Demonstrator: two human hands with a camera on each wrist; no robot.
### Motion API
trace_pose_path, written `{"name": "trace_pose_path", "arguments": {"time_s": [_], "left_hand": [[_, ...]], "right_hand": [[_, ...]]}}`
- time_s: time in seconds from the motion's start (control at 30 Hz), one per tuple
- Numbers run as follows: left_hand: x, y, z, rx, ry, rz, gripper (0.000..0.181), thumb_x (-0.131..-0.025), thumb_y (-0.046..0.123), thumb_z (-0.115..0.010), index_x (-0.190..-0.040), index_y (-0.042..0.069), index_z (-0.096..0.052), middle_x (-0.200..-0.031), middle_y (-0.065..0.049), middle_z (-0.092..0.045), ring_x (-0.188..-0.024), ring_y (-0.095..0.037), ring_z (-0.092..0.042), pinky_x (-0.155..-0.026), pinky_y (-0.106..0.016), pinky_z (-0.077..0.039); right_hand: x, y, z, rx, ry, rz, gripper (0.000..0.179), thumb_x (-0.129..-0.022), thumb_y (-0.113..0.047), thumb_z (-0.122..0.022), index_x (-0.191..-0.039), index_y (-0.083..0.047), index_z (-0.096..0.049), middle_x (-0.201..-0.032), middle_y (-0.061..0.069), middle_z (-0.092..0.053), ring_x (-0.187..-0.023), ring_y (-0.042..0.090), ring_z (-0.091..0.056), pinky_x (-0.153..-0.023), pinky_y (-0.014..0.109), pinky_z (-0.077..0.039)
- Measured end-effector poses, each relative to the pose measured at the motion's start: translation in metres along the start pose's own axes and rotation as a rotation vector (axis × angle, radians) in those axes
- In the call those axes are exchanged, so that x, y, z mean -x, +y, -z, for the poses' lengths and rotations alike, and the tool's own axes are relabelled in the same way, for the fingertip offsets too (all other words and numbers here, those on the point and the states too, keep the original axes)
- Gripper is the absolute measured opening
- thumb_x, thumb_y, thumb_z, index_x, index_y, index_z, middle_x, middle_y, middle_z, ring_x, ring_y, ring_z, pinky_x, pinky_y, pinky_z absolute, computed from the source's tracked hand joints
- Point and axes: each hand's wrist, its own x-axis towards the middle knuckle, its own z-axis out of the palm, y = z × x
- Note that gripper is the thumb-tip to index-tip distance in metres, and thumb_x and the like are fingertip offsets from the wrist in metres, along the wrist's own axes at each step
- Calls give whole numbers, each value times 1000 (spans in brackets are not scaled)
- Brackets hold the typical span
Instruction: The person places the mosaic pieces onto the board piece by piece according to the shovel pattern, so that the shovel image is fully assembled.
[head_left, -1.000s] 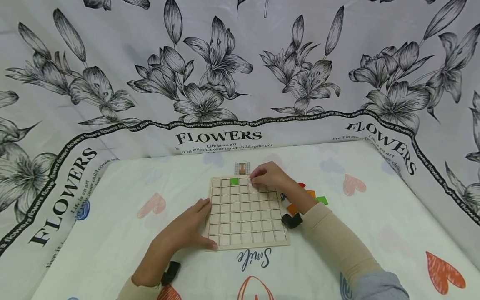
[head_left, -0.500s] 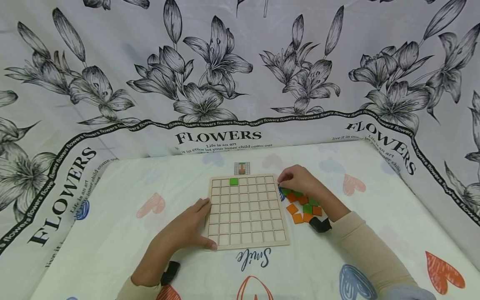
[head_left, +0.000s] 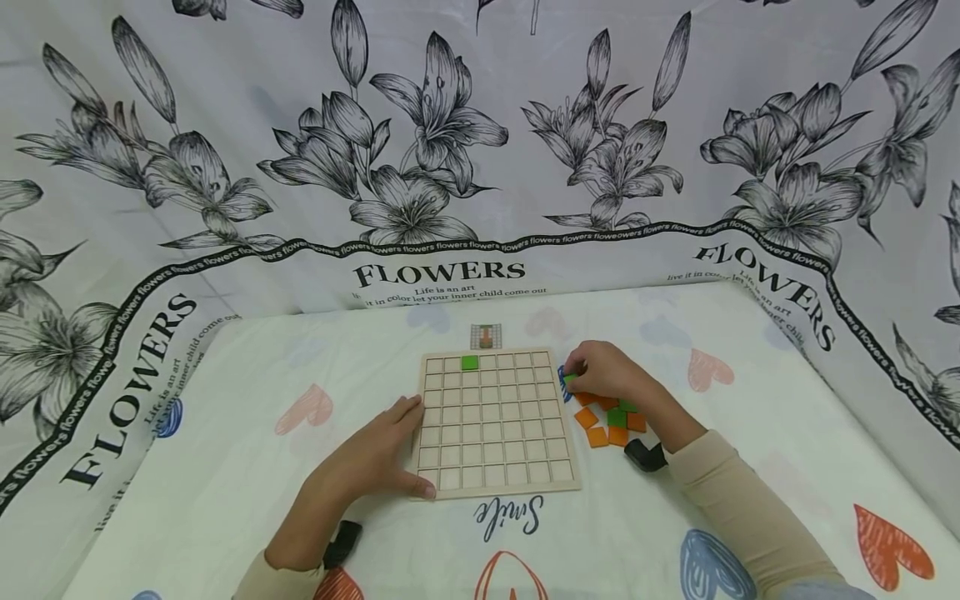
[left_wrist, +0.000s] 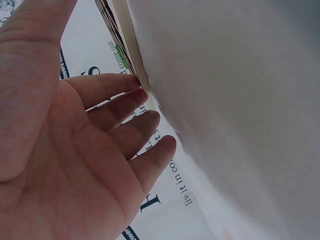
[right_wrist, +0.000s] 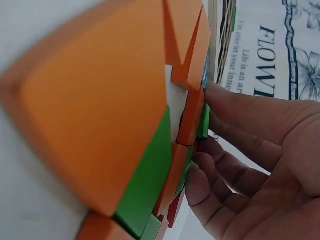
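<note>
Right hand [head_left: 609,371] pinching a green tile [right_wrist: 204,121], just beside the board's [head_left: 489,411] far right corner.
The grip looks clamped on the tile; a straight lift should spare the loose tiles [head_left: 597,437] crowding underneath. The left hand [head_left: 377,451], fingers extended, can steady the board's left edge. Room is tight between pile and board, wider across the tabletop [head_left: 738,408] rightward.

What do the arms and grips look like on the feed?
The left sleeve is beige; the right sleeve is too, with grey-blue cloth higher up. The left grip and right grip are ungloved hands. A black device shows by the left, a second black device by the right.
</note>
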Motion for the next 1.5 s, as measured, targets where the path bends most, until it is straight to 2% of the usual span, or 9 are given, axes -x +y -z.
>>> {"name": "trace_pose_path", "arguments": {"time_s": [0.27, 0.4, 0.57, 0.73, 0.9, 1.13, 1.5], "left_hand": [[0, 0, 0, 13, -7, 7, 124, -62, 59, -89, -153, -5, -34, -159, -20, -31, -146, -41, -26, -114, -52, -32], [1, 1, 0, 16, -8, 11, 124, -62, 59, -89, -153, -5, -34, -159, -20, -30, -146, -40, -26, -114, -52, -32], [1, 2, -1, 20, -12, 25, 124, -62, 59, -89, -154, -4, -34, -160, -19, -30, -147, -40, -25, -114, -52, -32], [1, 3, -1, 17, -17, 37, 125, -61, 60, -89, -154, -4, -34, -160, -18, -30, -147, -39, -25, -114, -52, -31], [0, 3, -1, 14, -17, 38, 125, -61, 60, -89, -154, -4, -34, -160, -18, -30, -147, -39, -25, -115, -51, -31], [-1, 1, 0, 17, -13, 25, 124, -62, 59, -89, -154, -4, -34, -160, -18, -29, -147, -39, -25, -114, -51, -31], [-1, 1, 0, 9, 0, 21, 125, -61, 59, -90, -153, -4, -34, -160, -19, -30, -147, -40, -25, -114, -51, -32]], "right_hand": [[1, -2, -4, 32, 22, -2, 8, -87, -7, -78, -93, -5, -74, -91, 4, -63, -83, 20, -59, -76, 38, -54], [0, -4, -4, 14, 17, -4, 4, -89, -4, -75, -93, -6, -75, -94, 4, -64, -85, 21, -58, -78, 39, -53], [1, -4, -2, -16, 12, -31, 9, -92, -3, -71, -96, -8, -77, -99, 4, -69, -92, 23, -63, -81, 40, -55], [1, -2, 1, -48, 34, -18, 14, -94, -2, -66, -99, -6, -79, -100, 6, -72, -89, 24, -66, -76, 38, -57], [-2, -1, 3, -146, 53, -65, 16, -96, -2, -64, -104, -5, -77, -99, 8, -71, -84, 22, -67, -71, 35, -58], [-7, 1, 5, -309, 53, -147, 19, -98, 1, -60, -111, 0, -74, -104, 14, -70, -83, 24, -68, -73, 36, -59], [-18, 1, 7, -501, 78, -238, 17, -95, -5, -69, -110, 2, -72, -105, 16, -67, -86, 26, -72, -77, 37, -60]]}}
